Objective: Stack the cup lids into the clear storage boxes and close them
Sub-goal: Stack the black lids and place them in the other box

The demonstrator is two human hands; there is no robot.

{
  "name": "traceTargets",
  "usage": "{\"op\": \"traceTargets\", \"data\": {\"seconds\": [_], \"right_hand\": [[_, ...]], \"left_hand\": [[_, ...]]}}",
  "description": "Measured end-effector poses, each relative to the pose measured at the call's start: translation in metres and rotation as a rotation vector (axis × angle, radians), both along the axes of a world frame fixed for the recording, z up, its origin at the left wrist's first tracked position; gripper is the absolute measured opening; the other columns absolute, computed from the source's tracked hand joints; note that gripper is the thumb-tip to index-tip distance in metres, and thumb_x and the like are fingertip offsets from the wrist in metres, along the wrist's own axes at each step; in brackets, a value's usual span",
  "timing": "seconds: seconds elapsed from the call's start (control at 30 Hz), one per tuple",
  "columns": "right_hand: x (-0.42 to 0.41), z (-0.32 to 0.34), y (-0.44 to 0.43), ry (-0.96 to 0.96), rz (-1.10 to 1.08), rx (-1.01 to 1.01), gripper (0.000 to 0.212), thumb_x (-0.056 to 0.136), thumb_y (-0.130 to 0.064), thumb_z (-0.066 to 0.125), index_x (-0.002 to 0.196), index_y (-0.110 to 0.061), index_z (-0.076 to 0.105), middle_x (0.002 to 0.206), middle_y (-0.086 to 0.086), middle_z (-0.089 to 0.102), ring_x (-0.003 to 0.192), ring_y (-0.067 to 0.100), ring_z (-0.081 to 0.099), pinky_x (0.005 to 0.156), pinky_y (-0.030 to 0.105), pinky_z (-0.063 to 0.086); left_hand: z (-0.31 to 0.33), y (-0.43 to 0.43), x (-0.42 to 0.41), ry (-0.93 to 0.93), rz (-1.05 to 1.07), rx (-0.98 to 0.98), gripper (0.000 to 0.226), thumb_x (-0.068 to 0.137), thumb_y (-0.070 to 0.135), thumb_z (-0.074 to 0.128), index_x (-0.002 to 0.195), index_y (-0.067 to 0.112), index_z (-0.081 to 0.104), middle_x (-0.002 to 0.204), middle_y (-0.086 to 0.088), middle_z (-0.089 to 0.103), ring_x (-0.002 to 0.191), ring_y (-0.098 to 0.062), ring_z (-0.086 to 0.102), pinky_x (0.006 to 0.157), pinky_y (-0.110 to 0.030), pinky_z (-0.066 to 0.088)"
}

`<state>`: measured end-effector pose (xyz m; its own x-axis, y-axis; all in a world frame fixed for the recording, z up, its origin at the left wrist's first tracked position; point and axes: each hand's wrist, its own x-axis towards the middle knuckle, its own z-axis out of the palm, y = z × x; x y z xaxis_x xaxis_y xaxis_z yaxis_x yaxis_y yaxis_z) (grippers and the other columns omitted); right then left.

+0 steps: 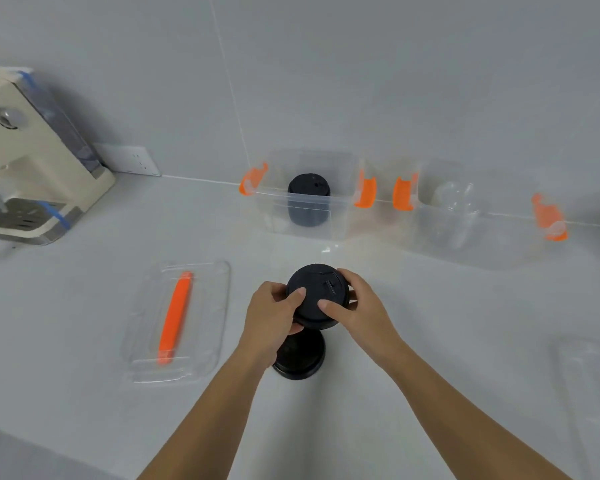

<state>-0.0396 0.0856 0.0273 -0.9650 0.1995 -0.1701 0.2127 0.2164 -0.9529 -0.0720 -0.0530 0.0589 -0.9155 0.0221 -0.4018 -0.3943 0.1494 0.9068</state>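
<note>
Both hands hold a short stack of black cup lids (321, 289) above the white counter. My left hand (274, 315) grips its left side and my right hand (357, 306) its right side. Below them another pile of black lids (300, 358) rests on the counter. A clear storage box (309, 199) with orange clips stands open at the back, with a tall stack of black lids (308, 204) inside. To its right a second clear box (471, 213) holds clear lids (452, 206). A clear box cover with an orange handle (177, 320) lies flat at the left.
A cream drink machine (32, 157) stands at the far left against the wall, next to a wall socket (136, 160). Another clear box cover (589, 382) lies at the right edge. The grey wall rises right behind the boxes.
</note>
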Motion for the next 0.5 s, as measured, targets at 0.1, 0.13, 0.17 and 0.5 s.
{"op": "traceTargets", "data": {"seconds": [0.1, 0.13, 0.17, 0.5], "right_hand": [[0.007, -0.005, -0.016, -0.004, 0.024, 0.008, 0.062, 0.079, -0.026, 0.070, 0.135, -0.022, 0.043, 0.132, -0.005, 0.050, 0.118, 0.013, 0.050, 0.099, 0.031, 0.044], [0.010, -0.006, -0.020, -0.002, 0.029, 0.020, 0.061, 0.080, -0.024, 0.070, 0.135, -0.022, 0.043, 0.132, -0.005, 0.050, 0.117, 0.012, 0.050, 0.095, 0.025, 0.043], [0.012, -0.007, -0.024, 0.003, 0.034, 0.033, 0.060, 0.081, -0.023, 0.069, 0.135, -0.022, 0.043, 0.131, -0.006, 0.049, 0.117, 0.011, 0.049, 0.091, 0.019, 0.041], [0.032, -0.029, -0.044, -0.081, 0.023, 0.000, 0.061, 0.078, -0.023, 0.073, 0.133, -0.021, 0.046, 0.130, -0.006, 0.053, 0.118, 0.011, 0.051, 0.085, 0.015, 0.040]], "left_hand": [[-0.006, -0.017, 0.009, -0.033, 0.016, 0.003, 0.019, 0.090, 0.018, 0.061, 0.105, 0.007, 0.056, 0.096, 0.000, 0.061, 0.084, -0.010, 0.060, 0.074, -0.034, 0.059], [-0.008, -0.022, 0.012, -0.040, 0.019, 0.009, 0.017, 0.090, 0.018, 0.061, 0.104, 0.007, 0.057, 0.095, 0.000, 0.061, 0.084, -0.010, 0.060, 0.074, -0.034, 0.059], [-0.009, -0.025, 0.015, -0.048, 0.022, 0.017, 0.016, 0.090, 0.017, 0.060, 0.102, 0.007, 0.057, 0.095, 0.000, 0.061, 0.083, -0.011, 0.060, 0.074, -0.035, 0.058], [-0.030, -0.043, 0.033, -0.111, 0.021, -0.001, 0.018, 0.091, 0.016, 0.058, 0.106, 0.006, 0.056, 0.101, -0.004, 0.061, 0.092, -0.022, 0.060, 0.073, -0.033, 0.056]]}}
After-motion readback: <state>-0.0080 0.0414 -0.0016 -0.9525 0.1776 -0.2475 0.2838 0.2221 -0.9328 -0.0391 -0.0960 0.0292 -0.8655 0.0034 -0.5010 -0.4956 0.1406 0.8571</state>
